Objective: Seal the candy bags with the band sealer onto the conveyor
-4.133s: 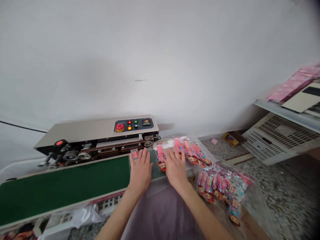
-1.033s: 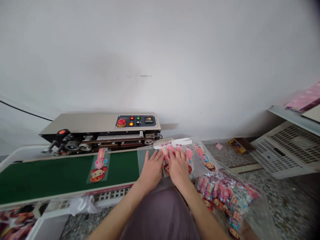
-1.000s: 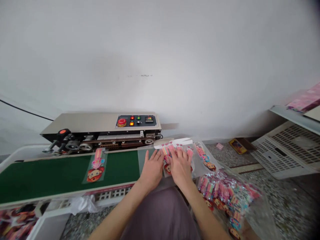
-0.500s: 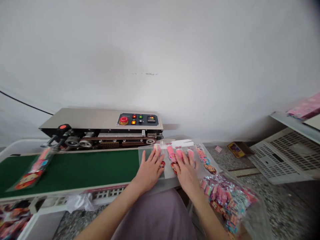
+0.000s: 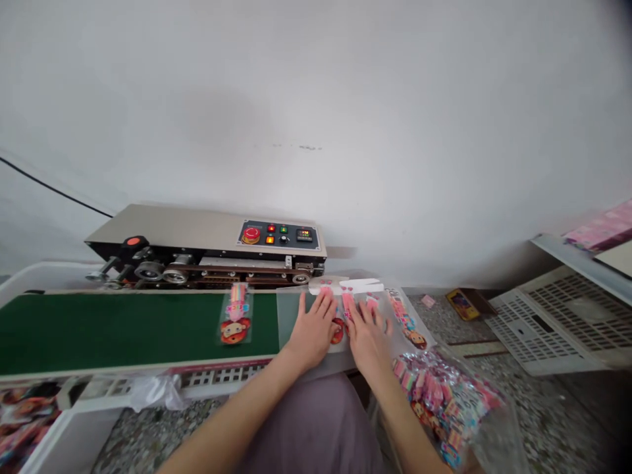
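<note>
1. Left hand (image 5: 313, 332) palm down over a packet (image 5: 338, 331) at the belt's right end; grip apart, fingers spread flat, not closed round it; fingers hide the packet's middle, only pink top and red-haired figure peek out
2. Right hand (image 5: 368, 336) just beside it, also palm down, touching a few loose packets (image 5: 372, 301); grip apart, fingers spread and slightly bent; exact count hard to tell, most of their lower parts covered by the hand
3. White strips (image 5: 363, 285) behind the packets, overlapping their top ends
4. Another packet (image 5: 407, 319) slanted, right of the right hand, printing too small to read
5. Translucent sheet (image 5: 291, 316) under the left hand, edge over the green belt (image 5: 148, 329)
6. Single packet (image 5: 236, 316) flat on the belt, apart from both hands, figure toward wearer, top by the rollers
7. Beige machine (image 5: 182, 224) behind belt, panel (image 5: 279, 235) lit, digits blurry
8. Clear bag (image 5: 439, 395) of packets lower right, partly behind right forearm, bottom cut off
9. Lower left, white crate (image 5: 91, 428) cut off by the frame, contents blurred
10. Far right, pink packs (image 5: 602, 227) on a shelf, cut off; grey crate (image 5: 543, 322) below, partly hidden
</note>
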Demonstrator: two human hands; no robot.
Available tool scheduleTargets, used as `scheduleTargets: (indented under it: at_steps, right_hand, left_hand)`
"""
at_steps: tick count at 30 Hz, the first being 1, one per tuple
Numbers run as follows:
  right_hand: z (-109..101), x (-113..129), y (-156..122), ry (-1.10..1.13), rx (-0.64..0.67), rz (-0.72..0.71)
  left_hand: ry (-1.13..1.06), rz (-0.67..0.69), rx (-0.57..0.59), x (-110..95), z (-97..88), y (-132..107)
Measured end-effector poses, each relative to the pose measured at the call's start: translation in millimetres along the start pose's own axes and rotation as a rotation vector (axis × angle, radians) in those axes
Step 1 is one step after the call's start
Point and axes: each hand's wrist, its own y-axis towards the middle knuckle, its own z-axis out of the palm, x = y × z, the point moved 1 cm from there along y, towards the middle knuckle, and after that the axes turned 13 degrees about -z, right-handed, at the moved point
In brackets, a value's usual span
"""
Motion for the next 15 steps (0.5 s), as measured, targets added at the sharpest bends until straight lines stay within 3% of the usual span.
scheduleTargets:
  at_steps: [4,9,12,15]
  right_hand:
    - [5,18,7,0.028,-0.056,-0.028]
    - [4,48,19,0.118,-0.128,-0.121]
    - [2,45,20,0.132,-0.17,-0.098]
    - [3,31,18,0.098,-0.169,-0.036]
  left_hand:
    - [0.04,-0.009,-0.03,25,4.9,-10]
    - [0.143,-0.122,-0.001,54,-17.5,-23]
    - [0.157,-0.175,-0.025,46,-23.3,-20]
    - [0.089,-0.058,-0.024,27,-12.5,-11]
